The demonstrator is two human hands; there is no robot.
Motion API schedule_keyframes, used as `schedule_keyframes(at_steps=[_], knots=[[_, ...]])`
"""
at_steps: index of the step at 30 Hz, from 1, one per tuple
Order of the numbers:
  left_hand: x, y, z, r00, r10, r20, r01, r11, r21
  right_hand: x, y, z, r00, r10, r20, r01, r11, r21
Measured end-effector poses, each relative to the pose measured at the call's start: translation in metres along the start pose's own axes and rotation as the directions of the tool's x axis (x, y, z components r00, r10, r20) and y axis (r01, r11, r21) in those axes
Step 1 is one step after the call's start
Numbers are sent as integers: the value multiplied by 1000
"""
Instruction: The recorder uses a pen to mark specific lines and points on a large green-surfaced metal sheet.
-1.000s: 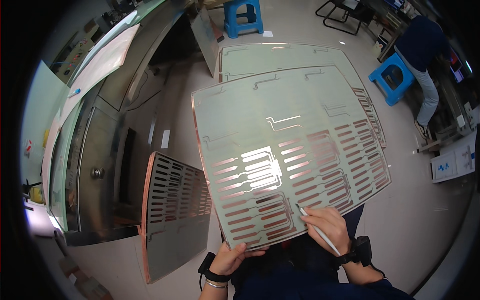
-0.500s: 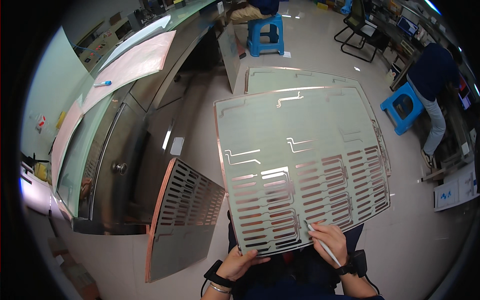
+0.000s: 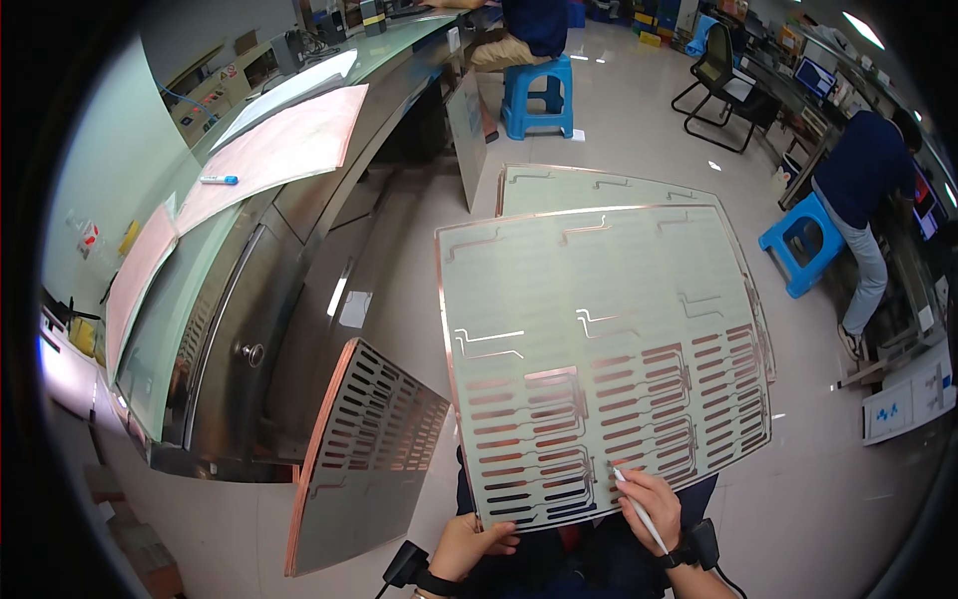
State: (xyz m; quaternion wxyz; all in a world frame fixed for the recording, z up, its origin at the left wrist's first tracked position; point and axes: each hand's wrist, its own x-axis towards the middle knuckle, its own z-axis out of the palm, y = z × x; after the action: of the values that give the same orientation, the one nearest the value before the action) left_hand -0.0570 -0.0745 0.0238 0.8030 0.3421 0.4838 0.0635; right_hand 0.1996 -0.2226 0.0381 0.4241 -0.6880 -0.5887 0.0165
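A large pale green circuit panel (image 3: pixel 519 270) with copper tracks and rows of slot-shaped copper pads lies tilted in front of me, over my lap. My left hand (image 3: pixel 473 545) grips its lower left corner, the thumb on top and the fingers under the edge. A slim white pen-shaped tool (image 3: pixel 642 513) is pinched in my right hand (image 3: pixel 654 504). Its thin tip is at the panel's surface among the lower pads, between the left and middle pad groups; whether it touches I cannot tell. Another similar panel (image 3: pixel 529 187) shows behind the far edge of this one.
A stack of copper-edged panels (image 3: pixel 364 499) leans upright to my left, beside a metal cabinet (image 3: pixel 235 369). Pink sheets (image 3: pixel 279 140) and a blue-and-white marker (image 3: pixel 220 181) lie on the glass-topped bench. Two people sit on blue stools (image 3: pixel 803 245) farther off.
The whole scene sits slightly lower in the picture. My hands keep their holds on the panel and the white tool, and the tool's tip stays near the same pads.
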Motion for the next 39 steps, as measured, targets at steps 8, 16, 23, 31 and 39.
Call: schedule_keyframes(at_steps=[8,16,23,31,39], knots=[[2,1,-11,998,6,-59,17,926,377,4,-2,-1,1000,12,20,-13,1000,28],[0,8,-7,995,20,-94,26,883,469,15,-2,-3,1000,23,21,-24,997,72],[-1,11,-9,992,67,-103,-12,887,461,6,11,-7,1000,25,-8,-24,996,82],[-3,7,-9,979,144,-146,-64,891,450,-15,37,-40,970,119,-210,-119,993,15],[-17,24,10,883,337,-326,172,415,893,-30,45,-40,964,113,-239,-103,993,53]])
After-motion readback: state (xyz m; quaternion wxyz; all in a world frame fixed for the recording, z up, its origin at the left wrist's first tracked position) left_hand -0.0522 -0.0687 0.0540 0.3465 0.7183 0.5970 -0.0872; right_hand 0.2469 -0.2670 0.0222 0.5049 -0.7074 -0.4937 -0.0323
